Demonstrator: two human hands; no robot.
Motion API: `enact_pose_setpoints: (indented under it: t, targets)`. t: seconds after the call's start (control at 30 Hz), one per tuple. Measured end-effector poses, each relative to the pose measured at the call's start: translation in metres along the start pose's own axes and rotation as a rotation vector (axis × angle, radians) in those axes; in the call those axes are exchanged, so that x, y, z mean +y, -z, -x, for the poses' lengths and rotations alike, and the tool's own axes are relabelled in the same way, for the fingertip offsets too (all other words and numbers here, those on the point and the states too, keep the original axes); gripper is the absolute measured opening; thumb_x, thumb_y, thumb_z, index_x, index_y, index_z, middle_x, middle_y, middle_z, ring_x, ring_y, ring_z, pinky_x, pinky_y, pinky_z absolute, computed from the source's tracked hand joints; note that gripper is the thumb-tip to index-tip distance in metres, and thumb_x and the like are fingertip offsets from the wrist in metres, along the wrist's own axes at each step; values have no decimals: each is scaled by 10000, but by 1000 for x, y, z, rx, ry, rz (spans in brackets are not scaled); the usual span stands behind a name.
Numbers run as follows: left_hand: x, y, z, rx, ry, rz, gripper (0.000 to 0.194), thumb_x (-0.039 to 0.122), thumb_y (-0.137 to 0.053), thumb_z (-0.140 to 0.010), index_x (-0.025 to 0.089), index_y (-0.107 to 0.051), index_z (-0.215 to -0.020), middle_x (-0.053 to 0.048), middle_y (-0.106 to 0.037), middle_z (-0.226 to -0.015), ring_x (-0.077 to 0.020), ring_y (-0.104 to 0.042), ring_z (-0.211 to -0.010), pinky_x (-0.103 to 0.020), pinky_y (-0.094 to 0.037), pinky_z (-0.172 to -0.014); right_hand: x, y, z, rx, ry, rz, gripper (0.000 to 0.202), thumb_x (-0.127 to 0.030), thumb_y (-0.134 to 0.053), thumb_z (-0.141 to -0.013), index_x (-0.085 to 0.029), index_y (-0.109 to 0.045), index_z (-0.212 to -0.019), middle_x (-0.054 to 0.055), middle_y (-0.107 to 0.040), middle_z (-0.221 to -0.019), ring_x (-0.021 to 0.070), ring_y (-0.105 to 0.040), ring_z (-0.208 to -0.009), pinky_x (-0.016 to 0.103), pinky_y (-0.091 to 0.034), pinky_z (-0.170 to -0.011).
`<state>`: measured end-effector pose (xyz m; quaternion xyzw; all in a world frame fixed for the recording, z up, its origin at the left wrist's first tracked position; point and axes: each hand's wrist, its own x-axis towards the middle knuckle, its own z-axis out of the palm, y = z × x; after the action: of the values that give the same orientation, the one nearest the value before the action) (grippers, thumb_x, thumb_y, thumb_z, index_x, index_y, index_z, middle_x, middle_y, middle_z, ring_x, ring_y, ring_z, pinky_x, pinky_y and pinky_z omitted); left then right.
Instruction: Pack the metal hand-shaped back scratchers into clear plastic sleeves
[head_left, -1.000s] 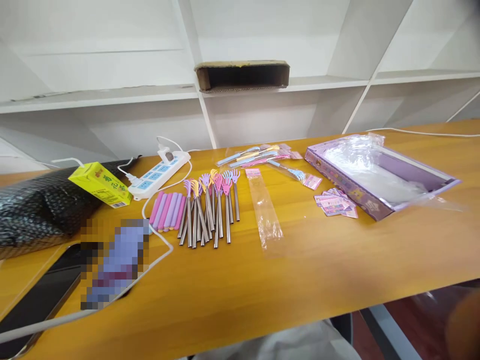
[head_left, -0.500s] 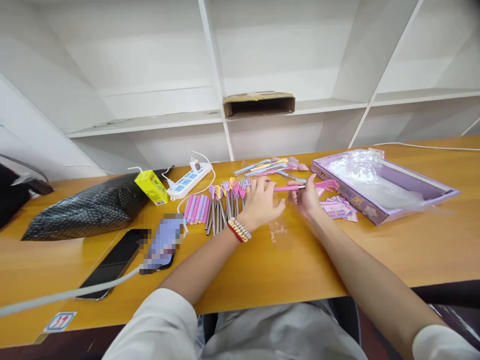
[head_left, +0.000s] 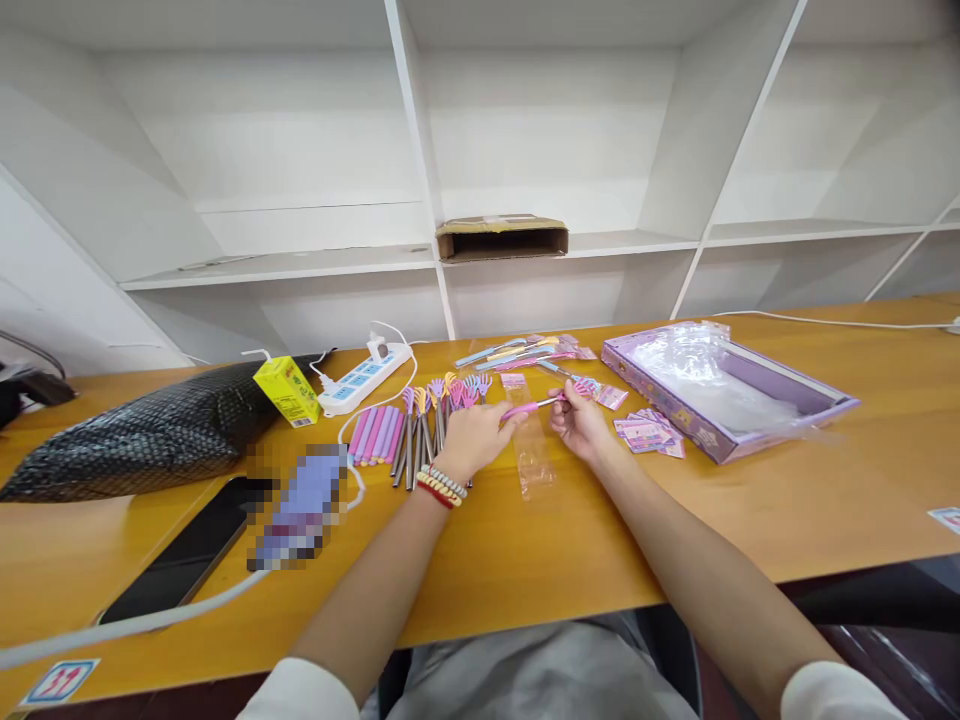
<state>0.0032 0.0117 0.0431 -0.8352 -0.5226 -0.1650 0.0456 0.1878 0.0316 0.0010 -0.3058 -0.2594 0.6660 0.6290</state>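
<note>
Pinching pink claw-headed back scratcher [head_left: 523, 410] between left hand [head_left: 474, 442] and right hand [head_left: 583, 430], could slip onto clear bag [head_left: 533, 468] if gripped loosely.

White shelving [head_left: 262, 130] rises behind an orange-brown table [head_left: 525, 560] (the floor [head_left: 720, 685], barely visible, seems reddish).

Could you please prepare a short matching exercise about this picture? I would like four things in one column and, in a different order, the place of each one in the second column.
Things:
1. Left hand
2. Right hand
3. Yellow drink carton
4. Cardboard box

Places:
A. Beside the white power strip
B. At the handle of the pink claw-headed stick
C. On the white shelf
D. Near the claw end of the same stick

Pairs: 1-B, 2-D, 3-A, 4-C
</note>
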Motion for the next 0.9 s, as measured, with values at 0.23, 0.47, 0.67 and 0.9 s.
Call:
enact_pose_setpoints:
  t: [0.23,0.47,0.67,0.9]
  targets:
    - [-20,6,6,76,163,-47,585,614,-252,-858,214,-646,-696,-50,-647,-644,-186,-589,-638,-269,-290,-562,-18,3,-4,179,299,195,476,-606,-603,-686,-144,-530,-599,-79,-326,-361,22,-239,-308,173,-161,-316]
    - [-81,13,9,356,360,-105,442,432,-379,-829,186,-615,-547,-59,-628,-593,-167,-524,-583,-270,-207,-533,-108,55,9,634,572,18,493,-587,-447,-820,-160,-412,-576,-94,-267,-378,19,-225,-298,166,-161,-304]
    - [-132,11,18,585,422,-196,340,326,-421,-762,173,-573,-500,-66,-568,-547,-176,-480,-576,-279,-224,-542,-158,102,27,812,818,-26,447,-470,-420,-879,-167,-405,-551,-77,-274,-381,39,-207,-284,210,-141,-305]
    - [-152,10,21,828,452,-69,252,239,-458,-686,197,-404,-444,-27,-429,-475,-177,-426,-576,-306,-300,-590,-161,112,32,854,866,-98,380,-412,-465,-871,-166,-417,-585,-84,-284,-383,36,-203,-289,205,-141,-309]
